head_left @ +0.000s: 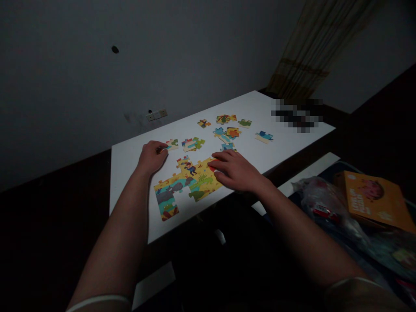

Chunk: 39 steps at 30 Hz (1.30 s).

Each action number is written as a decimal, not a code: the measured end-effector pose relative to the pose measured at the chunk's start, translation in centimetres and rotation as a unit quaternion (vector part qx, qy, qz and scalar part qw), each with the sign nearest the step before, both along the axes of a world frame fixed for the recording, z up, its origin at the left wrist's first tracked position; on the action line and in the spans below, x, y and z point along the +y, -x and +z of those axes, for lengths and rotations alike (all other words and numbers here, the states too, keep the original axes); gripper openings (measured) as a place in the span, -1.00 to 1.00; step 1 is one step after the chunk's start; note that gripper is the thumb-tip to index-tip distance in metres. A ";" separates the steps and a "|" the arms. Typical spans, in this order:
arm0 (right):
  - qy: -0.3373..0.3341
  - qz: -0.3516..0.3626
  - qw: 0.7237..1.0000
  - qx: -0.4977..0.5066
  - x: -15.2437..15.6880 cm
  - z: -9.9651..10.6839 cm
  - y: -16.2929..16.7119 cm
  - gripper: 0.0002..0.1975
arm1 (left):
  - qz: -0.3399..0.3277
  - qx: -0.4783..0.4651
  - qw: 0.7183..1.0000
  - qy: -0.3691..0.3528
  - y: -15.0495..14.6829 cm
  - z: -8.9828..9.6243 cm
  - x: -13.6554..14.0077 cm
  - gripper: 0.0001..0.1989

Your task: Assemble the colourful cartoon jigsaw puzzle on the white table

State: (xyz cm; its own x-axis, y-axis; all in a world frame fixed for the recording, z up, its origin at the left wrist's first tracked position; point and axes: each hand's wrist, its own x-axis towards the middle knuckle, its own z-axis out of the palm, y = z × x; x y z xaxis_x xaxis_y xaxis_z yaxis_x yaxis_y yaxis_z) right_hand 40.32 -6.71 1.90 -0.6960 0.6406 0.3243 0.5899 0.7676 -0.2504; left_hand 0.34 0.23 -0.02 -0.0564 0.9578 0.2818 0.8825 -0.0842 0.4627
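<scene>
A partly joined jigsaw puzzle (pixel 203 180) with cartoon animals and a small figure lies flat on the white table (pixel 130 190); a gap shows in its lower middle. My right hand (pixel 235 170) rests on the puzzle's right side, fingers spread, covering part of a red spot. Left of the puzzle, my left hand (pixel 153 157) is closed with thumb and fingers pinched at a puzzle piece (pixel 173 144), whose left end is hidden by the fingertips. Close by, a small group of overlapping puzzle pieces (pixel 192 144) lies on the table.
More loose pieces (pixel 225 133) lie towards the back, with a blue one (pixel 264 136) farther right. A blurred dark object (pixel 295 118) is at the table's far right. Beside the table, an orange box (pixel 373 199) and a clear plastic bag (pixel 321 203) sit at the right.
</scene>
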 end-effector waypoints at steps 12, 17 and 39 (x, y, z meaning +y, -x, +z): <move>0.009 -0.032 0.994 0.104 0.1 -1.2 0.0 -0.70 | -0.009 0.014 1.000 -0.002 0.2 0.1 -0.1 -0.63; 0.008 -0.036 0.993 0.110 0.0 -1.1 0.1 -0.71 | -0.009 0.012 1.000 -0.001 0.1 0.1 -0.1 -0.64; 0.023 -0.063 0.990 0.126 0.0 -1.1 0.1 -0.69 | 0.005 0.012 1.000 0.004 -0.3 0.4 -0.3 -0.68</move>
